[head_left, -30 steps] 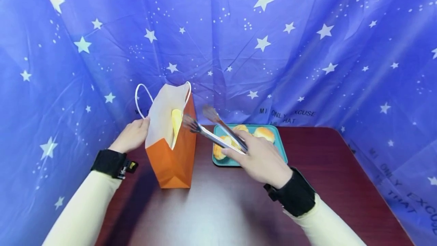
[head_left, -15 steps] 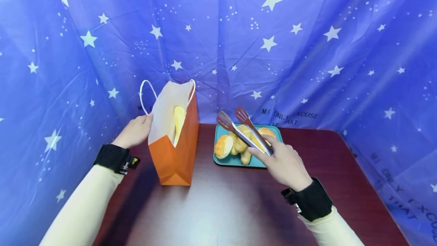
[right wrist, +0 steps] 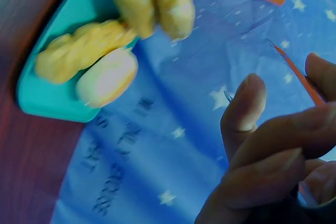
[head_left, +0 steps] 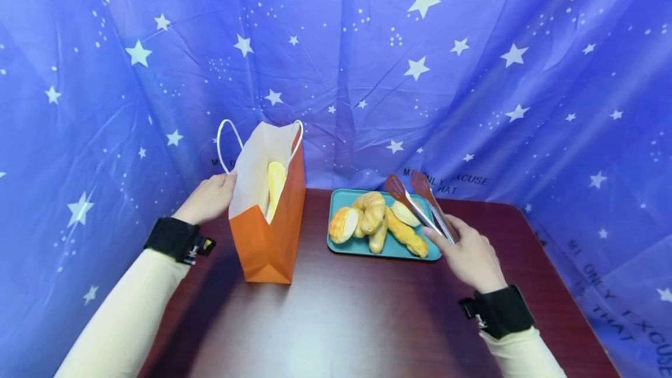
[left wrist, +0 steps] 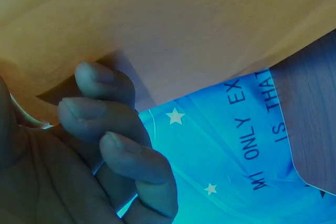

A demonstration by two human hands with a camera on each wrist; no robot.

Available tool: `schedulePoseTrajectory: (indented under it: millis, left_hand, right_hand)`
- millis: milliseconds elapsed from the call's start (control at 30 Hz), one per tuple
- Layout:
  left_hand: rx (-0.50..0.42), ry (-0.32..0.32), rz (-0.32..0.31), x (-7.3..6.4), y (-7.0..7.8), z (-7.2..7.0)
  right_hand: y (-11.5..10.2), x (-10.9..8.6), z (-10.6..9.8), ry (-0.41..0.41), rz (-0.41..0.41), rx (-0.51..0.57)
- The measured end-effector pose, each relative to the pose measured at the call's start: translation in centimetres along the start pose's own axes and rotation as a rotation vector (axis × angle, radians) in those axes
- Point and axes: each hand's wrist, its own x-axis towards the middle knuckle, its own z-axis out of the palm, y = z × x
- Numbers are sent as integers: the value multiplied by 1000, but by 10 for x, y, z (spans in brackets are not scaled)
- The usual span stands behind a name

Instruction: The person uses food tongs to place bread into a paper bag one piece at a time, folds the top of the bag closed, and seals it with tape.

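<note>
Tongs (head_left: pixel 422 214): held over the right part of the tray (head_left: pixel 343 198), tips parted with nothing between; the long axis slants from beside the tray's right edge toward the back edge of the table (head_left: pixel 325 319), tips leaning left.
Right hand (head_left: pixel 475 258): fingers wrapped round the tongs.
Left hand (head_left: pixel 208 198): fingers curled on the left rim of the bag (head_left: pixel 278 235), gripping it.
Bag: upright left of the tray, mouth up, its longer way running front to back; a yellow bread (head_left: pixel 276 185) tilts inside.
Long bread (head_left: pixel 406 233): on the tray, slanting from its middle to its front edge, toward the front right corner.
Crescent roll (head_left: pixel 373 212): nearer the tray's back edge, touching its neighbours.
Good handling: probably best to straddle the long bread across its narrow way, squeeze lightly near mid-length, and hold the bag's rim outward so the mouth gapes.
</note>
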Motion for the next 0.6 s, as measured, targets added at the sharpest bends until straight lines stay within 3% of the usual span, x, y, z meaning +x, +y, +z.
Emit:
schedulePoseTrajectory:
  millis: [600]
  left_hand:
    - [-6,3,-4,-1,-4,0]
  right_hand:
    - [52,25,37,-48,192,-27]
